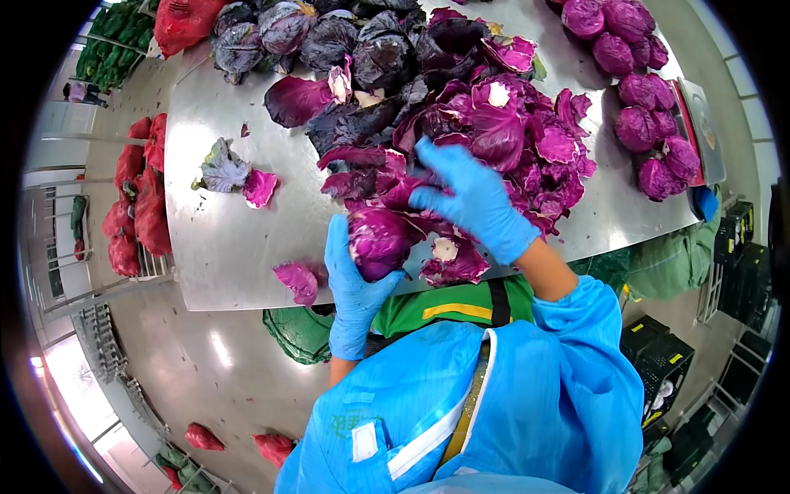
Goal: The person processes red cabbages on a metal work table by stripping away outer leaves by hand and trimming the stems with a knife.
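the left hand (355, 292) cups a cabbage (380, 247) over the table (226, 255) near its front edge, digits around it. nearly round, the cabbage shows no clear long axis or pointing end; it is glossy, deep purple. the right hand (484, 204), blurred, spreads its fingers beside loose leaves (499, 138).

Red cabbage (378, 244) is a pretty round head, glossy deep purple with paler streaks, cupped in the left hand (355, 298). Loose leaves (498, 136) are piled up just beyond it, purple and curled, some with chunky whitish bases.
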### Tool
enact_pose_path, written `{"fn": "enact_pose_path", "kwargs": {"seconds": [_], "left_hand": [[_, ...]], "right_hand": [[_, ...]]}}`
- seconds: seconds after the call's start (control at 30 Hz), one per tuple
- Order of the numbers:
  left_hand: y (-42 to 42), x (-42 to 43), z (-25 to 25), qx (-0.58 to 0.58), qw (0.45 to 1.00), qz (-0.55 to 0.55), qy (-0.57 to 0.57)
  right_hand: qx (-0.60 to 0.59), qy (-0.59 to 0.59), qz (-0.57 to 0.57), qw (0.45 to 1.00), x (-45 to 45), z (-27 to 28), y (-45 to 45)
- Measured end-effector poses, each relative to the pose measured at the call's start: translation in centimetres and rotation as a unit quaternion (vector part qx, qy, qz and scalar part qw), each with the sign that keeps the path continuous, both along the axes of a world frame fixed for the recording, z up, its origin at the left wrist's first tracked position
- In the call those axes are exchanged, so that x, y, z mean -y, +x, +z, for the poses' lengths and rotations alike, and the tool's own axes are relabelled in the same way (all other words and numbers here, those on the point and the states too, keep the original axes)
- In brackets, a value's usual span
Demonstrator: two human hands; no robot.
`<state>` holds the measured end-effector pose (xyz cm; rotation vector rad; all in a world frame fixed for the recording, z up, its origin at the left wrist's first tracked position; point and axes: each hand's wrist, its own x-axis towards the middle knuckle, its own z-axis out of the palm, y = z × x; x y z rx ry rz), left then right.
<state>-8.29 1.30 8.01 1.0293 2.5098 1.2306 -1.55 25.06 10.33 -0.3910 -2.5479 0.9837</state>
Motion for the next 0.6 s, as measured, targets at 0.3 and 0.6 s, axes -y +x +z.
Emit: {"fn": "enact_pose_path", "kwargs": {"seconds": [0.3,0.6], "left_hand": [[-1.6,-0.4,-1.2,0.11,0.987,0.029,0.113],[0.2,-2.0,-1.0,0.246,0.95,0.032,0.187]], "right_hand": [[0.117,-0.097,0.212,0.965,1.6,-1.1,-0.9],[0.016,0.294,0.141,0.945,3.0,-1.6,0.5]]}}
